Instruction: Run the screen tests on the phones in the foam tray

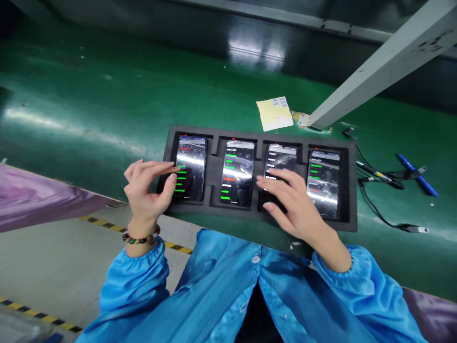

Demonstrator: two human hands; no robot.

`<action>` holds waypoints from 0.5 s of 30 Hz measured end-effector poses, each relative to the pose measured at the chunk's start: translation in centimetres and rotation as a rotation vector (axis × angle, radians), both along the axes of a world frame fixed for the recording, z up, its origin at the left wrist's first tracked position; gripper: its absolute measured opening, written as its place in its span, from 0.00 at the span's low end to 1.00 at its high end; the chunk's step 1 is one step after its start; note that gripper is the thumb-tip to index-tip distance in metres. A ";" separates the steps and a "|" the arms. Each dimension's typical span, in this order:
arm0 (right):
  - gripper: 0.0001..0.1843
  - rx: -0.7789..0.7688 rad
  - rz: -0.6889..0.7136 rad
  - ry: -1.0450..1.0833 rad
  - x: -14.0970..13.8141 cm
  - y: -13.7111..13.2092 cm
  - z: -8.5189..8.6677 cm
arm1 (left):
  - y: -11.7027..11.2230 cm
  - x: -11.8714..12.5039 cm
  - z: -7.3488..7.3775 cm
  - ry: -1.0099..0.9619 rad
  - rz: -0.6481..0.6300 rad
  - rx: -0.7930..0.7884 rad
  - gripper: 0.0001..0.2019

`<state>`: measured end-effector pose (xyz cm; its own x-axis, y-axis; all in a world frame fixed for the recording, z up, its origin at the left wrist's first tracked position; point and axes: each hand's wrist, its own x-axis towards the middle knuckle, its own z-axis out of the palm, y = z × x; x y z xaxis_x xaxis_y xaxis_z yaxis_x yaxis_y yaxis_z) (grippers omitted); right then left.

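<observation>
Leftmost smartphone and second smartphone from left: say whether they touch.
Apart. In the head view, a wall of the dark foam tray stands between the leftmost smartphone and the second smartphone.

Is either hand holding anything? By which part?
The right hand, open over the third smartphone from left, holds nothing. The left hand is at the left edge of the leftmost smartphone; whether it grips can't be told.

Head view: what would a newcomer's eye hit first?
Four phones with lit screens, side by side in a dark tray near the bench's front edge. Then the hands: left hand at the leftmost phone, right hand over the third. Beyond the tray, a pale yellow note stands out against the green bench.
</observation>
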<state>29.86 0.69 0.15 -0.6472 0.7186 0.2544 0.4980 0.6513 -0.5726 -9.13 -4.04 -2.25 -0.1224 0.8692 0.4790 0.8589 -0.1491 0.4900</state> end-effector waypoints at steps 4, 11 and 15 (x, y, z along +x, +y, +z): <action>0.27 -0.003 -0.175 -0.037 2.4 0.4 -0.3 | 0.2 0.1 0.1 0.013 -0.011 0.011 0.13; 0.25 0.000 -0.261 -0.020 3.0 0.8 -0.7 | 0.3 0.2 0.1 0.007 -0.004 0.030 0.12; 0.24 -0.017 -0.345 -0.051 2.6 1.3 -1.1 | 0.3 0.1 -0.1 0.000 -0.006 0.039 0.12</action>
<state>32.42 1.97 -0.91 -0.3769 0.9012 0.2140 0.7152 0.4299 -0.5510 -9.02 -3.76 -2.30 -0.1177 0.8507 0.5123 0.8579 -0.1727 0.4839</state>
